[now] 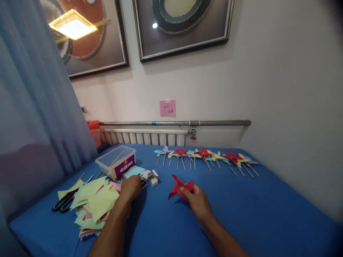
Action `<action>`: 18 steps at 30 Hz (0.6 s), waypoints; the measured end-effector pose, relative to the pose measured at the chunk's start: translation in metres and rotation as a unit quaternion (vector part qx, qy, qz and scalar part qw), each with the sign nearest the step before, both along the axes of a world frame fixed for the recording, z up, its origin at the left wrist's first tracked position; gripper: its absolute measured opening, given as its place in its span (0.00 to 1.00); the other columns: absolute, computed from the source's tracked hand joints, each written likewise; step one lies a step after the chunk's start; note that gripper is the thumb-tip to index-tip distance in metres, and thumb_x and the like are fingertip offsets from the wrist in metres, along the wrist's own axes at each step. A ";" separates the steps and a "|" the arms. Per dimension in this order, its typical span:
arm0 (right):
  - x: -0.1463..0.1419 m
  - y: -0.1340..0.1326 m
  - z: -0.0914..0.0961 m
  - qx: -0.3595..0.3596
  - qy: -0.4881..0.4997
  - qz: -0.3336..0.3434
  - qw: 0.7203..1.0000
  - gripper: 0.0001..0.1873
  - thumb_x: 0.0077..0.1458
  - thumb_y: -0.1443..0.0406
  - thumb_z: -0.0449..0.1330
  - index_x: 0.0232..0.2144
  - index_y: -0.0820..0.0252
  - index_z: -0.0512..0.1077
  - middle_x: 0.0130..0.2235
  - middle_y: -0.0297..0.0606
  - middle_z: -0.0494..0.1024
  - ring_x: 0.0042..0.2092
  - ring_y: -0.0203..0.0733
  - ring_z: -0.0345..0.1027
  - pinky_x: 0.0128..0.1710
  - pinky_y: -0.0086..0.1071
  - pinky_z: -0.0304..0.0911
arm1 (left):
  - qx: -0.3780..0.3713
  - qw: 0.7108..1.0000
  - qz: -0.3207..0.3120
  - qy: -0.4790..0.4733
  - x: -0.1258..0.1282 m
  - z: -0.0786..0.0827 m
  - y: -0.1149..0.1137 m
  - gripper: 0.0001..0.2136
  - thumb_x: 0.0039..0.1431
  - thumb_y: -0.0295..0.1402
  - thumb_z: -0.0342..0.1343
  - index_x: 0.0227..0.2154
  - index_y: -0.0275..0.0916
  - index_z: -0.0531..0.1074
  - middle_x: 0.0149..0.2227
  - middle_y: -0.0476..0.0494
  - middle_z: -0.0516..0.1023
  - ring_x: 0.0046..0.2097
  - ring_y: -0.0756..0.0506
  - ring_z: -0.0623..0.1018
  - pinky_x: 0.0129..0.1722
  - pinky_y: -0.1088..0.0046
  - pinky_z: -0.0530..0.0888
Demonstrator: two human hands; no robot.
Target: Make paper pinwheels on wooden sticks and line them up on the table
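Observation:
In my right hand is a red paper pinwheel with folded blades, pinched between thumb and fingers above the blue surface. No stick shows on it. My left hand reaches down with curled fingers at a small dark open box, and its fingertips are hidden. Two small white boxes stand just right of it, one with its flap up. Beside my left forearm lies a loose pile of cut paper pieces, mostly pale yellow and green. A light blue paper sheet lies behind the left hand.
A clear plastic tub with thin sticks stands at the back left. Black-handled scissors lie left of the papers. Finished pinwheels on sticks line the back of the blue-covered table, below a metal pipe.

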State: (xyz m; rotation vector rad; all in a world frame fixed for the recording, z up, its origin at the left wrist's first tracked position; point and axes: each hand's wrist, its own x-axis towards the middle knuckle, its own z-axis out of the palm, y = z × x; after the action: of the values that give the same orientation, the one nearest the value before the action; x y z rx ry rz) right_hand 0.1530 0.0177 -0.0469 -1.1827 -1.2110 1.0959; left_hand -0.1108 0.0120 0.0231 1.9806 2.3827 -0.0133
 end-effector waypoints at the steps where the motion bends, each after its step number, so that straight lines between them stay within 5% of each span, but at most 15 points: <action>1: 0.000 -0.001 0.000 -0.008 0.006 -0.003 1.000 0.14 0.45 0.54 0.66 0.29 0.58 0.79 0.27 0.36 0.81 0.28 0.44 0.71 0.31 0.35 0.64 | 0.002 1.000 0.001 0.000 0.000 -0.001 0.000 0.16 0.67 0.30 0.47 0.44 0.35 0.80 0.47 0.25 0.83 0.48 0.32 0.82 0.44 0.62 0.73; 9: 0.001 -0.004 0.005 -0.006 0.002 -0.009 1.000 0.14 0.44 0.55 0.66 0.29 0.58 0.79 0.27 0.36 0.81 0.29 0.44 0.71 0.31 0.34 0.64 | 0.016 0.999 0.004 -0.029 -0.003 0.001 -0.001 0.14 0.66 0.31 0.48 0.40 0.39 0.81 0.46 0.32 0.84 0.46 0.37 0.82 0.41 0.66 0.71; 18: 0.000 -0.008 0.013 -0.014 0.015 -0.002 1.000 0.14 0.44 0.55 0.66 0.30 0.59 0.79 0.29 0.38 0.81 0.31 0.45 0.71 0.31 0.34 0.63 | 0.108 0.970 0.034 -0.216 -0.014 0.002 0.003 0.08 0.60 0.30 0.54 0.33 0.40 0.80 0.34 0.47 0.84 0.39 0.45 0.80 0.34 0.74 0.66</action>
State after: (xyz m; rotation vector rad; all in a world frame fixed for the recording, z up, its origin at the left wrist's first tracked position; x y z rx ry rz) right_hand 0.1535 0.0094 -0.0334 -1.1849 -1.1732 1.1264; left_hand -0.1246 0.0149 0.0252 1.7459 2.2326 0.6358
